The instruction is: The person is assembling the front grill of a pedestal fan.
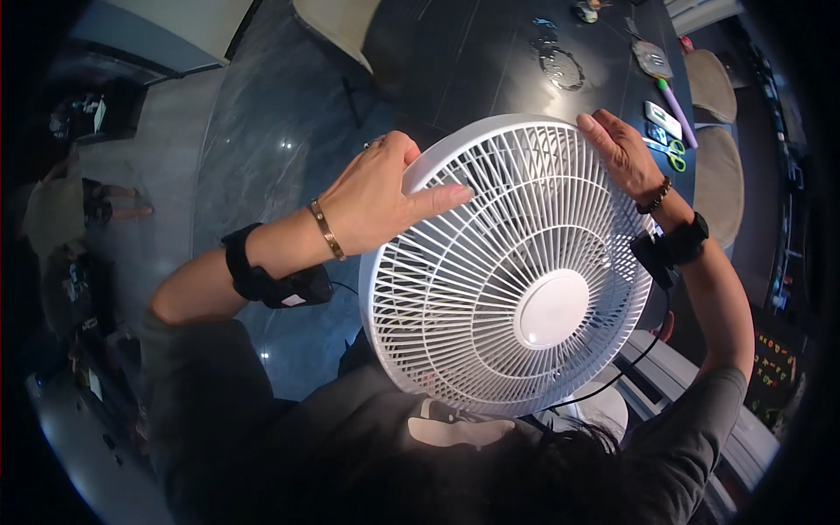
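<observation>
A round white fan grille with thin radial bars and a plain hub disc is held tilted in front of my body. My left hand grips its upper left rim, with the thumb lying over the front bars and the fingers behind the edge. At the upper right rim my right hand has hold too, thumb on the rim and fingers curled over it. Whether fan blades sit behind the bars I cannot tell.
Beyond the grille lies a dark table with a wet patch. Along its right side are green-handled scissors, a purple stick and small packages. Beige chairs stand beside it. Far left, another person's legs show.
</observation>
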Tool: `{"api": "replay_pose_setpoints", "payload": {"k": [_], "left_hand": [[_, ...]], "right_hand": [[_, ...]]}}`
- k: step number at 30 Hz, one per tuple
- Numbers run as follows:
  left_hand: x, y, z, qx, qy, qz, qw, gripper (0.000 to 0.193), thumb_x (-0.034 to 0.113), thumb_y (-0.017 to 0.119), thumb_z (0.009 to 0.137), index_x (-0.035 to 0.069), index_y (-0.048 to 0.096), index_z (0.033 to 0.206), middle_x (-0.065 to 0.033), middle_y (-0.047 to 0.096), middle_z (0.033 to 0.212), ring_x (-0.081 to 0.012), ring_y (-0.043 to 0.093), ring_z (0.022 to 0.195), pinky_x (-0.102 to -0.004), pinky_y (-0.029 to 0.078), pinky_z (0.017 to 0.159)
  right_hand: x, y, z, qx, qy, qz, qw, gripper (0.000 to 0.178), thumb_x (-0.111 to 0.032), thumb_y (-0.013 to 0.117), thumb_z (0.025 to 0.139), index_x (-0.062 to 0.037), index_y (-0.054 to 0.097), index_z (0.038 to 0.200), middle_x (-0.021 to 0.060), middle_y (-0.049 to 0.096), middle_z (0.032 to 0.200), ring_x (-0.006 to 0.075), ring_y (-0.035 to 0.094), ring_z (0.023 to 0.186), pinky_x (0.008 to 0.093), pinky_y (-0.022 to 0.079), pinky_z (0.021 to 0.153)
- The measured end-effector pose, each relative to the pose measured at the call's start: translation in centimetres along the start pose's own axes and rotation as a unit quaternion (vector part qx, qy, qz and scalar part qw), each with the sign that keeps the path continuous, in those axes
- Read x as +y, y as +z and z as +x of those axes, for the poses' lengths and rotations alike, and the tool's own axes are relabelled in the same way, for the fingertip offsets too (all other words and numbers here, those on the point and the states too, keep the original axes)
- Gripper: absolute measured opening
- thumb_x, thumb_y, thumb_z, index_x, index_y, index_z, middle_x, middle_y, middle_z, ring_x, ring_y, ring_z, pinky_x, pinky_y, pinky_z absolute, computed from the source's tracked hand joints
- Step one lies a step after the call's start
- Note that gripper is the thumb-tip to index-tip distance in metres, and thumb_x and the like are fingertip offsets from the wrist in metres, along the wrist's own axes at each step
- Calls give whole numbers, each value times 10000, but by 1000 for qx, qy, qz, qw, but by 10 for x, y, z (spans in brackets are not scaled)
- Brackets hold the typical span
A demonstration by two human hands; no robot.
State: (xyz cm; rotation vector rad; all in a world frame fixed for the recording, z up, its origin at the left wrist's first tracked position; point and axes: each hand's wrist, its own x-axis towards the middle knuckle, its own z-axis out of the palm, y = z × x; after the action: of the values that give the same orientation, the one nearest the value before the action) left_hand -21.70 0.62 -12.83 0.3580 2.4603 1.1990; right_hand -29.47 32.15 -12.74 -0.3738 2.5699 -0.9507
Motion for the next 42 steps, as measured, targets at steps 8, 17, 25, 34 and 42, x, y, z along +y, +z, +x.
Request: {"api": "replay_pose_setpoints", "payload": {"k": [8,17,25,34,42], "left_hand": [[-4,0,-4,4,40,-10,999,526,519,605,784,3,504,770,-89,508,659,-143,488,580,-264,404,510],[-4,5,-44,48,14,-13,999,602,468,700,714,-9,541,1047,-84,487,898,-168,491,786,-284,441,673],[-19,17,-50,50,-9,-230,972,542,348,753,702,-38,534,1014,-70,606,777,-96,568,666,-210,457,576],[-18,11,-48,-6,-36,-233,972,523,287,759,707,-49,513,1023,-92,617,797,-93,583,687,-215,477,597],[-15,9,-49,-9,-33,-239,971,517,290,752,713,-42,495,1015,-100,613,802,-101,588,701,-220,475,606]], "right_hand": [[-10,6,-3,5,-15,39,999,543,-515,456,883,20,470,792,43,385,685,114,367,659,251,339,598],[-2,0,-7,-1,32,43,999,601,-541,454,872,54,510,945,59,511,842,124,458,809,236,384,736],[-1,-7,-2,-97,-49,15,994,487,-458,444,909,21,484,986,38,435,802,128,429,793,237,367,743],[-61,18,35,-217,-159,6,963,692,-559,557,799,61,469,1093,156,460,1002,233,506,965,325,433,809],[-82,28,42,-235,-159,11,959,642,-549,629,743,41,527,975,120,559,835,223,580,840,296,471,704]]}}
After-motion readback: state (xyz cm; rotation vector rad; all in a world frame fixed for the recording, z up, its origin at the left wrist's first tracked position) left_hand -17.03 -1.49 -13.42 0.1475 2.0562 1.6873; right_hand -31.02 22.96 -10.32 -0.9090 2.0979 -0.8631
